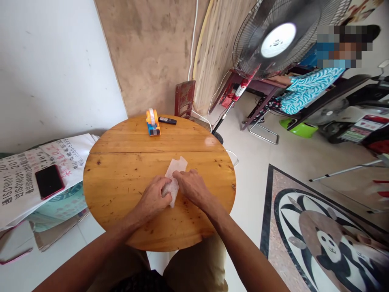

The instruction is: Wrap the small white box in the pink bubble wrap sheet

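A whitish, translucent piece of wrap [178, 165], bubble wrap by its look, lies on the round wooden table [121, 170] in front of me. My left hand [155, 194] curls its thumb and fingers around the lower left part of it. From the other side, my right hand [191, 183] has its fingers bent and pressed together at the wrap's right edge. Whether anything is inside the wrap, I cannot tell. Farther back on the table stands an orange and blue tape dispenser [153, 122], with a small black device [167, 120] beside it.
A white printed sack [73, 148] lies left of the table with a phone [49, 181] on it. Behind the table are a wooden chair [184, 97] and a standing fan [278, 40]. A person [316, 87] sits at a desk at the right.
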`<move>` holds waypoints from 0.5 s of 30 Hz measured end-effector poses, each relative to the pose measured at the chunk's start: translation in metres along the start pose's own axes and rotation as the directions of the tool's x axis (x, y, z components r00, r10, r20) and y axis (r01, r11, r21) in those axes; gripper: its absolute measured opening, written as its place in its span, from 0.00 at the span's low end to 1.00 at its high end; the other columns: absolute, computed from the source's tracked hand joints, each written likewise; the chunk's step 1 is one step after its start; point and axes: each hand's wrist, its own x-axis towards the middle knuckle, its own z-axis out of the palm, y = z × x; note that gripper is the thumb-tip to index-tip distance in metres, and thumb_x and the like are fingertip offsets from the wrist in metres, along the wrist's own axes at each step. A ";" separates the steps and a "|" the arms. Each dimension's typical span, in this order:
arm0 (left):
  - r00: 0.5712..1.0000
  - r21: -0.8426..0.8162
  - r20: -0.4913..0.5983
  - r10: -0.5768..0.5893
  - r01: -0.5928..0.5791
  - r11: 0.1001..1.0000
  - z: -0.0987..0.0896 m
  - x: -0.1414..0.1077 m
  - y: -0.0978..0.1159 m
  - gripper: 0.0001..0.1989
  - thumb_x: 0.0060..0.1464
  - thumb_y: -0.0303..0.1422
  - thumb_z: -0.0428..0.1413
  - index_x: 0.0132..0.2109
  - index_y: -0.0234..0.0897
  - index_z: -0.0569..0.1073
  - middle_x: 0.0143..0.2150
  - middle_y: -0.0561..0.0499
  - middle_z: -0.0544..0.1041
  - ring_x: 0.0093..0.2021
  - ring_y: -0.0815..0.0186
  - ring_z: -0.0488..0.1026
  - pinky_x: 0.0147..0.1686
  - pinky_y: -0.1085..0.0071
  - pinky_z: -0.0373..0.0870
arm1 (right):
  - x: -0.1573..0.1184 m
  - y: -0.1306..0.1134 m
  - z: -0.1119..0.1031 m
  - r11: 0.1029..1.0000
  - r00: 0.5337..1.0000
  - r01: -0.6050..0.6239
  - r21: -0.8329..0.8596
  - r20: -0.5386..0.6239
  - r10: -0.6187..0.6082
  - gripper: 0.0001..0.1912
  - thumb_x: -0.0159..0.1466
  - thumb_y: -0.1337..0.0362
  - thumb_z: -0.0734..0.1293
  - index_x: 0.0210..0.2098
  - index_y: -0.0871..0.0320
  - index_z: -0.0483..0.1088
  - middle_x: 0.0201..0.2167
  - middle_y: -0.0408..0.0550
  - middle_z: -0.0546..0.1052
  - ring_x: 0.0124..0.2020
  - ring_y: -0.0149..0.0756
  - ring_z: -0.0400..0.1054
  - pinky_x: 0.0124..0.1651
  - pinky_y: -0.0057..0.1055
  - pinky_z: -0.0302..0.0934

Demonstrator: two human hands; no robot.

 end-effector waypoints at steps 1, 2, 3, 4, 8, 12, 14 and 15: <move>1.000 -0.002 -0.026 -0.010 0.010 1.000 0.002 -0.002 0.002 0.21 0.46 0.24 0.52 0.50 0.34 0.72 0.46 0.46 0.73 0.40 0.62 0.71 0.47 0.63 0.71 | 0.000 0.000 0.002 1.000 1.000 0.004 0.012 0.003 -0.004 0.11 0.68 0.70 0.57 0.45 0.56 0.68 0.36 0.53 0.80 0.37 0.41 0.74 0.43 0.34 0.56; 0.999 -0.005 -0.049 -0.019 0.018 1.000 0.005 -0.005 0.003 0.21 0.46 0.24 0.52 0.50 0.35 0.71 0.46 0.46 0.73 0.39 0.62 0.71 0.45 0.63 0.71 | 0.002 0.000 0.003 1.000 1.000 0.009 0.026 0.013 -0.010 0.11 0.68 0.70 0.58 0.45 0.56 0.69 0.37 0.53 0.80 0.37 0.41 0.74 0.43 0.34 0.56; 0.997 -0.010 -0.070 -0.025 0.024 1.000 0.007 -0.007 0.004 0.21 0.47 0.24 0.52 0.51 0.35 0.71 0.46 0.46 0.72 0.38 0.63 0.71 0.44 0.63 0.72 | 0.003 0.000 0.004 0.999 1.000 0.015 0.042 0.026 -0.016 0.10 0.68 0.69 0.58 0.44 0.56 0.69 0.37 0.53 0.80 0.37 0.41 0.74 0.43 0.33 0.56; 0.996 -0.015 -0.088 -0.025 0.024 1.000 0.008 -0.009 0.005 0.22 0.48 0.25 0.52 0.52 0.36 0.70 0.47 0.46 0.72 0.37 0.63 0.71 0.43 0.64 0.72 | 0.005 0.000 0.004 0.998 0.999 0.020 0.063 0.039 -0.023 0.10 0.68 0.68 0.58 0.44 0.56 0.70 0.37 0.53 0.80 0.37 0.41 0.74 0.43 0.33 0.56; 0.994 0.015 -0.100 0.046 -0.045 0.999 0.008 -0.013 0.006 0.27 0.49 0.24 0.52 0.58 0.38 0.67 0.56 0.44 0.68 0.46 0.60 0.72 0.47 0.62 0.72 | 0.009 0.000 0.002 0.981 0.999 0.024 0.193 0.032 -0.030 0.13 0.69 0.67 0.58 0.48 0.54 0.70 0.40 0.52 0.81 0.38 0.41 0.74 0.43 0.33 0.57; 0.997 0.106 0.010 0.077 -0.078 0.991 0.002 -0.011 0.005 0.27 0.50 0.26 0.52 0.58 0.41 0.68 0.65 0.43 0.61 0.49 0.57 0.73 0.49 0.60 0.72 | 0.003 0.006 0.005 0.949 0.994 -0.017 0.313 -0.096 0.049 0.20 0.67 0.68 0.60 0.58 0.53 0.66 0.40 0.50 0.81 0.38 0.40 0.74 0.44 0.34 0.59; 0.997 0.129 0.035 0.066 -0.070 0.989 0.000 -0.009 0.005 0.27 0.50 0.26 0.52 0.59 0.41 0.68 0.65 0.43 0.61 0.47 0.58 0.74 0.47 0.61 0.73 | 0.001 0.014 0.008 0.903 0.966 -0.081 0.422 -0.191 0.176 0.20 0.66 0.67 0.60 0.57 0.55 0.67 0.37 0.49 0.81 0.37 0.39 0.73 0.43 0.33 0.60; 0.997 0.135 0.036 0.063 -0.067 0.989 0.000 -0.008 0.005 0.28 0.49 0.26 0.52 0.59 0.40 0.67 0.65 0.42 0.62 0.46 0.58 0.74 0.47 0.60 0.72 | 0.001 0.020 0.009 0.865 0.941 -0.114 0.488 -0.226 0.252 0.19 0.65 0.66 0.60 0.55 0.57 0.68 0.37 0.50 0.80 0.36 0.39 0.73 0.43 0.33 0.61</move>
